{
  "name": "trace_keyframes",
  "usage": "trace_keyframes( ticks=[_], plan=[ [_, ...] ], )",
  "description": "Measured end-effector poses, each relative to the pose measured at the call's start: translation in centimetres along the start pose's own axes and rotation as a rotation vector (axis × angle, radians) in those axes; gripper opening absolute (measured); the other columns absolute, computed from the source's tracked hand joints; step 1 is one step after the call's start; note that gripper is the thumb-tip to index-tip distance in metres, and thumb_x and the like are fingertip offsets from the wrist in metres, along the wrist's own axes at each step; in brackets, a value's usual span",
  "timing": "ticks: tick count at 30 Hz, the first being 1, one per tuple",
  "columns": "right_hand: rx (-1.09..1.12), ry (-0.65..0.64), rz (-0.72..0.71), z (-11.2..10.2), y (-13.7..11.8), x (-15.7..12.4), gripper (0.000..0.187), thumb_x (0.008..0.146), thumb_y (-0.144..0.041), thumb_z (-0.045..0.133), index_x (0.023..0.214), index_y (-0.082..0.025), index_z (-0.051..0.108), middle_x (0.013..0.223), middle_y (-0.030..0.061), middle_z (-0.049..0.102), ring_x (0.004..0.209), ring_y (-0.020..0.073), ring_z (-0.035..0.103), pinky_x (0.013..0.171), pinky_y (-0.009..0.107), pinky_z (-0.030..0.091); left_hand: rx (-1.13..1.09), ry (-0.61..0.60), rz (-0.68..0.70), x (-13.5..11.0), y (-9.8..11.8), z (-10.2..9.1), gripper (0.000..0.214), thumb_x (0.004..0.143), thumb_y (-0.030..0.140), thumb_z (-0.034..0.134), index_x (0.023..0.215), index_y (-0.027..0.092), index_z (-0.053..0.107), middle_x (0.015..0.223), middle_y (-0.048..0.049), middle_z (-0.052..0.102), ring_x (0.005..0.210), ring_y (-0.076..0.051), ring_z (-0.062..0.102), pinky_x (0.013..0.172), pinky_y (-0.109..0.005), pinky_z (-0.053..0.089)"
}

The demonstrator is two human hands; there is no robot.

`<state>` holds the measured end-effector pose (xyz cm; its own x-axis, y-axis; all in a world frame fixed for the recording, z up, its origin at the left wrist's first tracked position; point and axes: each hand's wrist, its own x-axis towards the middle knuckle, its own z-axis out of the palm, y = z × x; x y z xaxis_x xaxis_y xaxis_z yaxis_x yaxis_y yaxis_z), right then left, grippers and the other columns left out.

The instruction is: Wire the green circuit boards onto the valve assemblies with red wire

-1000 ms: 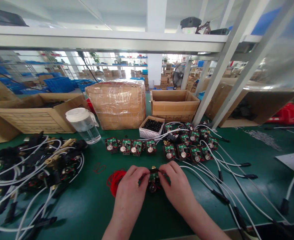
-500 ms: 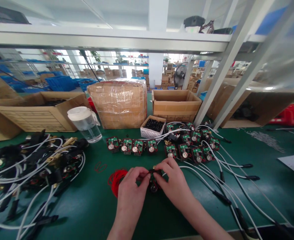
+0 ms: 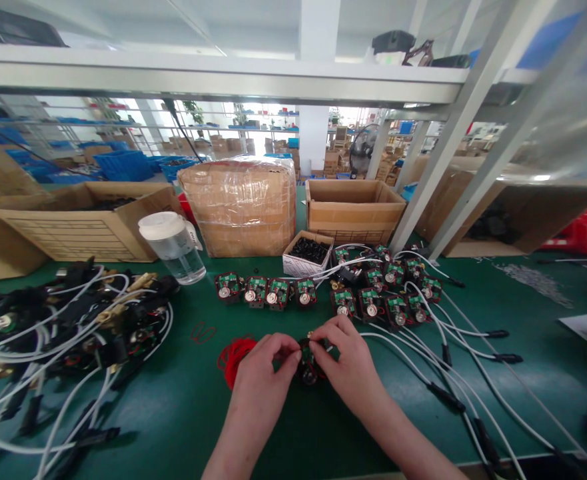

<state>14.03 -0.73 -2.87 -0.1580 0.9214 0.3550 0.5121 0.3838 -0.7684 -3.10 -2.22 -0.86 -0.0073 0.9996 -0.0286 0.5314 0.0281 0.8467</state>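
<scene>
Between my two hands, low in the middle of the view, sits a small black device with a circuit board [image 3: 309,375]. My left hand [image 3: 268,370] pinches at its upper left edge, thumb and forefinger together. From the other side my right hand [image 3: 344,353] has its thumb and fingers closed at the device's top. What lies between the fingertips is too small to make out. A bundle of red wire [image 3: 234,359] lies against the left hand's outer side. Just behind the hands stand similar open devices [image 3: 277,292] with green boards and round silver parts.
A tangled pile of devices and white cables [image 3: 108,320] covers the left side. Behind are a water jug [image 3: 176,250], a wrapped carton [image 3: 240,210] and a small box of black parts [image 3: 307,257]. White cables [image 3: 413,360] with black plugs spread rightward. A metal post [image 3: 438,147] rises at right.
Both hands stay at the device with only slight finger movement. The dark piece seen between the fingertips earlier now shows less. The whole view has shifted slightly.
</scene>
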Motion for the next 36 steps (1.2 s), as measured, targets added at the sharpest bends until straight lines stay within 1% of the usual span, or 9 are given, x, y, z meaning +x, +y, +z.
trace_keyframes(
  ticks=[5,9,12,15,21,25,29,34,36],
  plan=[
    [0.006,0.014,0.008,0.0,-0.1,-0.1,0.012,0.089,-0.011,0.061,0.087,-0.021,0.067,0.092,0.0034,0.057,0.087,0.0185,0.058,0.078,0.032,0.049,-0.053,-0.008,-0.030,0.2,-0.4,-0.2,0.019,0.087,0.033,0.054,0.094,0.024,0.068,0.092,-0.0013,0.073,0.089,-0.021,0.068,0.084,-0.034,0.050],
    [-0.003,0.023,-0.007,0.1,0.1,-0.2,0.012,0.090,-0.010,0.060,0.088,-0.021,0.066,0.092,0.0032,0.056,0.087,0.0183,0.057,0.077,0.032,0.048,-0.061,-0.035,-0.033,0.1,-0.6,-0.5,0.023,0.084,0.034,0.057,0.098,0.027,0.073,0.097,-0.0010,0.072,0.092,-0.021,0.068,0.087,-0.035,0.050],
    [0.002,0.032,-0.023,0.2,0.3,-0.3,0.012,0.090,-0.010,0.060,0.088,-0.021,0.066,0.092,0.0031,0.056,0.087,0.0181,0.057,0.077,0.032,0.048,-0.052,-0.034,-0.029,0.2,-0.6,-0.5,0.023,0.080,0.032,0.059,0.097,0.028,0.074,0.093,-0.0001,0.071,0.090,-0.021,0.068,0.085,-0.034,0.051],
    [-0.002,0.038,-0.032,0.3,0.3,-0.4,0.012,0.090,-0.010,0.060,0.089,-0.021,0.065,0.093,0.0032,0.055,0.087,0.0183,0.057,0.078,0.031,0.048,-0.022,0.000,-0.003,0.3,-0.6,-0.2,0.020,0.079,0.030,0.060,0.094,0.028,0.074,0.088,0.0005,0.071,0.087,-0.020,0.068,0.082,-0.034,0.051],
    [-0.048,0.042,-0.079,0.5,0.8,-0.6,0.011,0.094,-0.013,0.058,0.093,-0.021,0.064,0.095,0.0042,0.056,0.088,0.0192,0.057,0.079,0.032,0.049,0.044,0.052,0.035,0.3,-0.2,0.2,0.016,0.084,0.030,0.058,0.090,0.026,0.072,0.088,0.0005,0.071,0.084,-0.020,0.067,0.078,-0.032,0.050],
    [-0.081,0.039,-0.096,0.6,1.0,-0.8,0.010,0.096,-0.015,0.057,0.095,-0.021,0.064,0.097,0.0048,0.056,0.089,0.0198,0.057,0.080,0.034,0.049,0.063,0.054,0.046,0.3,-0.1,0.2,0.018,0.088,0.032,0.055,0.090,0.027,0.072,0.089,0.0003,0.071,0.086,-0.020,0.066,0.079,-0.033,0.050],
    [-0.086,0.045,-0.110,0.7,0.9,-0.7,0.010,0.095,-0.014,0.057,0.095,-0.022,0.064,0.096,0.0049,0.056,0.089,0.0199,0.057,0.080,0.033,0.048,0.058,0.037,0.037,0.3,0.0,0.0,0.019,0.088,0.035,0.056,0.091,0.027,0.073,0.091,0.0003,0.071,0.087,-0.020,0.066,0.080,-0.033,0.050],
    [-0.033,0.053,-0.091,0.8,0.9,-0.5,0.009,0.095,-0.017,0.058,0.093,-0.022,0.066,0.095,0.0044,0.057,0.088,0.0194,0.058,0.079,0.032,0.048,0.038,0.023,0.034,0.7,0.2,0.3,0.016,0.085,0.034,0.058,0.087,0.025,0.072,0.088,-0.0007,0.068,0.083,-0.020,0.065,0.077,-0.032,0.050],
    [0.042,0.054,-0.039,0.4,1.1,-0.4,0.012,0.097,-0.020,0.055,0.093,-0.022,0.066,0.095,0.0041,0.060,0.089,0.0191,0.060,0.080,0.031,0.048,0.052,0.032,0.038,0.8,0.3,0.5,0.016,0.085,0.032,0.058,0.083,0.025,0.071,0.087,-0.0010,0.067,0.082,-0.020,0.065,0.077,-0.033,0.050]
  ],
)
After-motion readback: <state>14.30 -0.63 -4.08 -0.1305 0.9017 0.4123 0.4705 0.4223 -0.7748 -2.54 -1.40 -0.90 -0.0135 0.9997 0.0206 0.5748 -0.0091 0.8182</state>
